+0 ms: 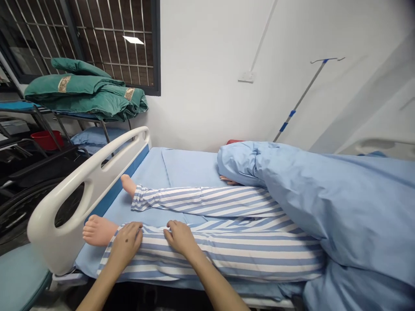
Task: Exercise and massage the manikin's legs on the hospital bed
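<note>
A manikin lies on a hospital bed in blue-and-white striped trousers (227,250), its bare feet toward the white footboard (87,181). My left hand (127,243) rests on the near trouser leg by the ankle, fingers curled onto the cloth next to the near foot (97,230). My right hand (180,236) lies on the same leg a little further up, fingers bent and pressing the fabric. The far foot (128,185) sticks out of the other leg. A light blue quilt (324,194) is folded back over the upper body.
The mattress has a light blue sheet (184,166). Folded green blankets (87,93) lie on a rack at the left, with a red basin (45,139) below. A drip pole (301,97) leans by the white wall. A barred window (106,39) is at the upper left.
</note>
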Action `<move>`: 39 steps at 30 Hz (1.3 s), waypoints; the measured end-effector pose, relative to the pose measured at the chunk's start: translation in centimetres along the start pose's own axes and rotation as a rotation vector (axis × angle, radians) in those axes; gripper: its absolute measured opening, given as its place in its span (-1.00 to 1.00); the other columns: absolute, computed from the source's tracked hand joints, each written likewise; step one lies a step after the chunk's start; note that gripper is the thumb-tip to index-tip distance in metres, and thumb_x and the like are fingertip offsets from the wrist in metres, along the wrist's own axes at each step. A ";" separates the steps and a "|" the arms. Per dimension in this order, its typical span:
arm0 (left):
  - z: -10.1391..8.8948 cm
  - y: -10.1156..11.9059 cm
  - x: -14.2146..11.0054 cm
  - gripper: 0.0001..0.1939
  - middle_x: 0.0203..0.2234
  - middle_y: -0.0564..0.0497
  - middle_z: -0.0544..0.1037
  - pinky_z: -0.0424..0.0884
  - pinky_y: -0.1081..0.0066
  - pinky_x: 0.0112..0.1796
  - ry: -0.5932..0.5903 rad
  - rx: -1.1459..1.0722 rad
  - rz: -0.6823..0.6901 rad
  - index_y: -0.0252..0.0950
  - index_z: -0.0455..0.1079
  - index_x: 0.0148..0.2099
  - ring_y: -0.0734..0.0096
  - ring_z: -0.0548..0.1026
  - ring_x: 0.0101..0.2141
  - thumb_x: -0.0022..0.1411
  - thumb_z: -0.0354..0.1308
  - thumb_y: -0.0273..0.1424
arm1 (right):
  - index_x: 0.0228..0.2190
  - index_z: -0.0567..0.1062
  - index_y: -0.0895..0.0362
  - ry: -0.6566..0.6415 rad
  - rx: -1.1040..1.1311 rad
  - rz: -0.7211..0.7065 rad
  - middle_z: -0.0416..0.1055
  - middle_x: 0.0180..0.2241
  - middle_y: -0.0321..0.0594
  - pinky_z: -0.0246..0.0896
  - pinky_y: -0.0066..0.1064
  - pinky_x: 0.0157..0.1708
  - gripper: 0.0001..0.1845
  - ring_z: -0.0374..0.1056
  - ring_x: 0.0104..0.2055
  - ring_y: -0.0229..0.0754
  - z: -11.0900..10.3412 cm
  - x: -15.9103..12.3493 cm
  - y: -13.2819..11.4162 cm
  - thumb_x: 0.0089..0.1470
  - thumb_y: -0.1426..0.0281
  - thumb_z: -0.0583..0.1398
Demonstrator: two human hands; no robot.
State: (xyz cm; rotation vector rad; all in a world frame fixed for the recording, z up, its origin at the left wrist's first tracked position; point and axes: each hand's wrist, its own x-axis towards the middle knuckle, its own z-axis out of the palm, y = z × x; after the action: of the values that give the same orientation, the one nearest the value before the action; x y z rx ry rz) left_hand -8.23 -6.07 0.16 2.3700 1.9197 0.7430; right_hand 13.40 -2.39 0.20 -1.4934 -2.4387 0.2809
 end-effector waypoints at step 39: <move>4.4 2.2 2.9 -0.73 -0.52 -0.01 0.47 0.10 0.40 -0.37 0.000 0.232 -0.204 -0.26 0.29 -0.50 0.34 0.39 -0.38 0.18 -0.13 -0.38 | -0.21 0.39 0.14 0.006 0.180 0.000 0.44 -0.23 -0.18 0.16 -0.39 -0.20 -0.74 0.34 -0.17 -0.15 0.0 4.6 -0.7 0.03 0.36 0.05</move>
State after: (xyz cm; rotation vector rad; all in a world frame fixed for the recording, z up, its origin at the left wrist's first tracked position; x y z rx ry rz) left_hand -4.25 -2.64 -2.05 2.2384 2.3178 0.5336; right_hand 10.83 1.44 0.95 -1.4153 -2.3389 0.4808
